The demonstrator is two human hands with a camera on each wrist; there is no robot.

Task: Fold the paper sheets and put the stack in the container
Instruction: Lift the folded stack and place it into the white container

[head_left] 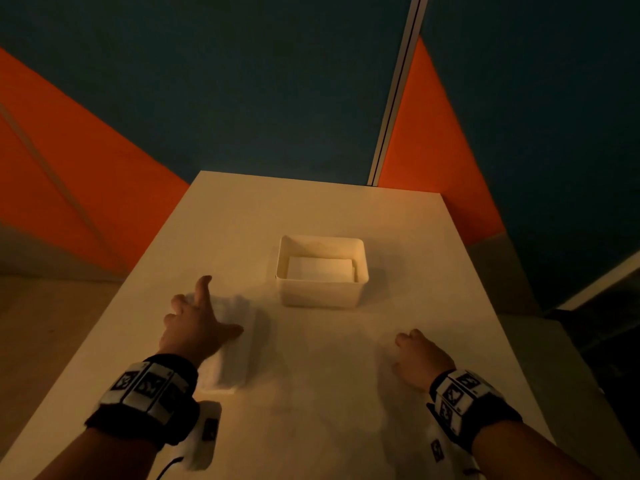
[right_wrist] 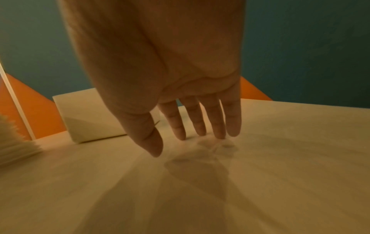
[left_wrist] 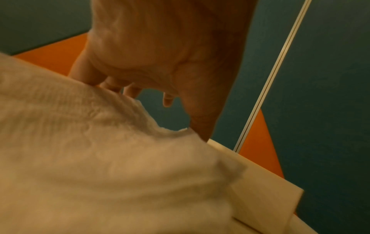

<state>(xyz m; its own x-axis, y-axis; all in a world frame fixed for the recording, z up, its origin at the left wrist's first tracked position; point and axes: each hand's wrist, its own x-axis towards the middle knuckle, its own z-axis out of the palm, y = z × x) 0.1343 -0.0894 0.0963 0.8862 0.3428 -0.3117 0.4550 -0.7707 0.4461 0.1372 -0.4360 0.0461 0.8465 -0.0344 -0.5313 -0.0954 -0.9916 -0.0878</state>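
A white paper sheet (head_left: 239, 344) lies blurred on the left of the white table (head_left: 311, 410). My left hand (head_left: 197, 320) is on it, index finger stretched forward, the other fingers curled. In the left wrist view the paper sheet (left_wrist: 100, 158) rises to my left hand (left_wrist: 160, 55), whose fingers curl over its raised edge while the thumb touches it. A white container (head_left: 322, 292) stands mid-table with a folded paper stack (head_left: 320, 268) inside. My right hand (head_left: 420, 355) is empty on the right; the right wrist view has its straight fingers (right_wrist: 220, 120) touching the table.
Teal and orange wall panels close the table's far side, with a pale vertical strip (head_left: 394, 98) between them. The container (right_wrist: 90, 117) sits ahead and left of my right hand. The table's left and right edges drop to the floor.
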